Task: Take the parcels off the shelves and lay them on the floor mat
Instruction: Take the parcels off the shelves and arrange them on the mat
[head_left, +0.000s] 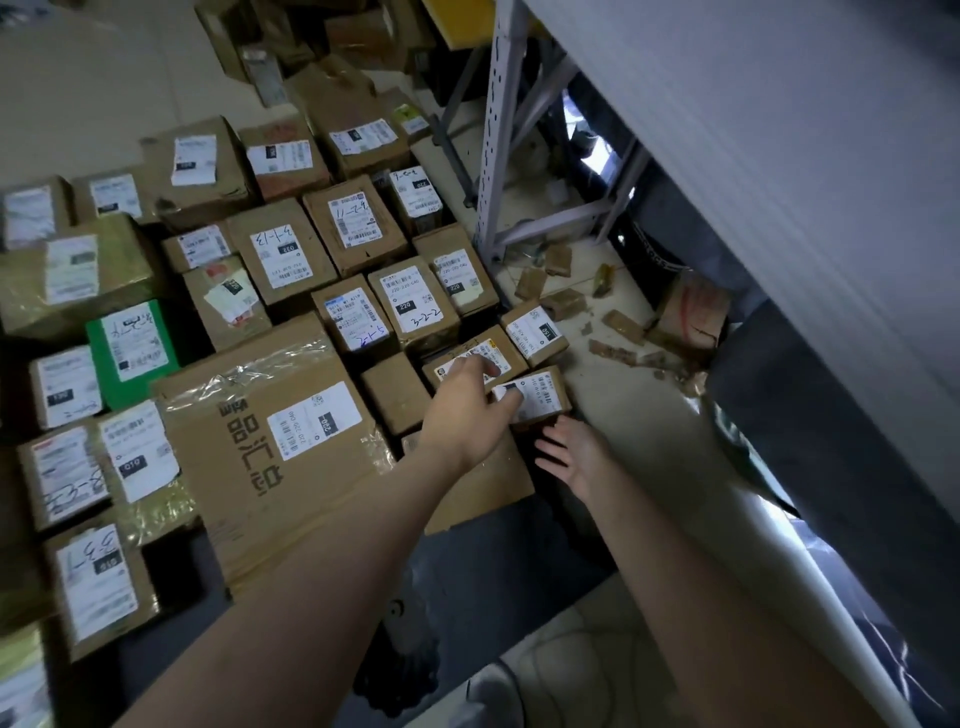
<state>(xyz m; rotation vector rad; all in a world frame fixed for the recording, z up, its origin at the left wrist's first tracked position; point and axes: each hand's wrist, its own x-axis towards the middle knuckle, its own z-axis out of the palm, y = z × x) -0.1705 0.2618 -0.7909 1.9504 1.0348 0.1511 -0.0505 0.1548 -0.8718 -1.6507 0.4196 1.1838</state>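
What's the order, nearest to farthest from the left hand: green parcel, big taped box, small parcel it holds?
1. small parcel, gripped by the left hand
2. big taped box, just left
3. green parcel, far left

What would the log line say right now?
Left hand holds small box | right hand open beside it | many boxes on mat
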